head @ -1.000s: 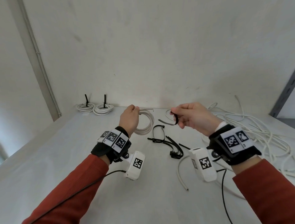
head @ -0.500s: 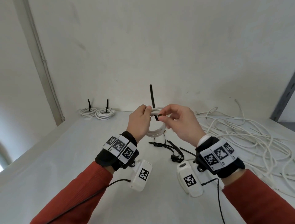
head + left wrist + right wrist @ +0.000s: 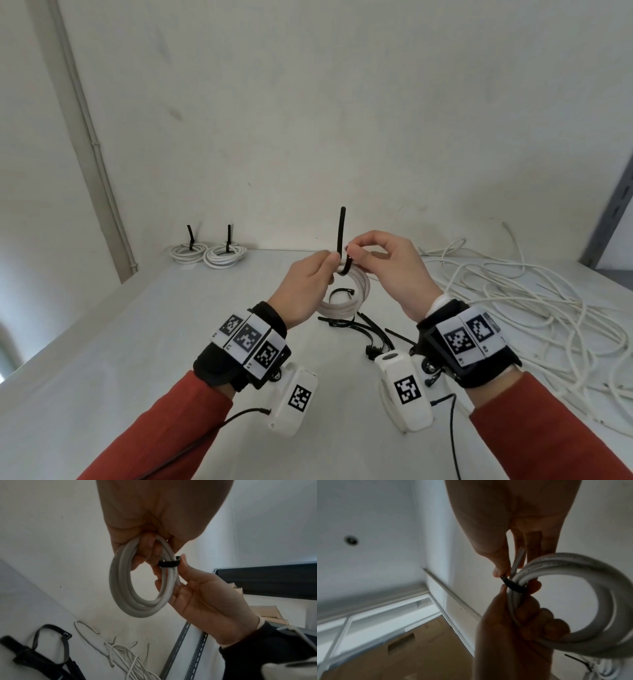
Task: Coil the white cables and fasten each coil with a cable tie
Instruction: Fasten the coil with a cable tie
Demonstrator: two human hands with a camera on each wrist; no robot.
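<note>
My left hand (image 3: 310, 279) grips a white cable coil (image 3: 346, 301) at its top, above the table's middle. A black cable tie (image 3: 341, 236) is wrapped round the coil's top, its tail sticking straight up. My right hand (image 3: 376, 260) pinches the tie at the coil between thumb and forefinger. In the left wrist view the coil (image 3: 123, 585) hangs from my fingers with the tie (image 3: 169, 563) banded across it. The right wrist view shows the tie (image 3: 513, 586) round the coil (image 3: 573, 601), my thumb on it.
Two tied coils (image 3: 209, 253) lie at the back left by the wall. Spare black ties (image 3: 359, 332) lie on the white table (image 3: 137, 342) under my hands. Loose white cable (image 3: 531, 308) sprawls over the right side. A grey rack upright (image 3: 613, 209) stands far right.
The right hand carried the tie over to the coil and wrapped it round the top; both hands then rose slightly. The tie's tail now stands upright.
</note>
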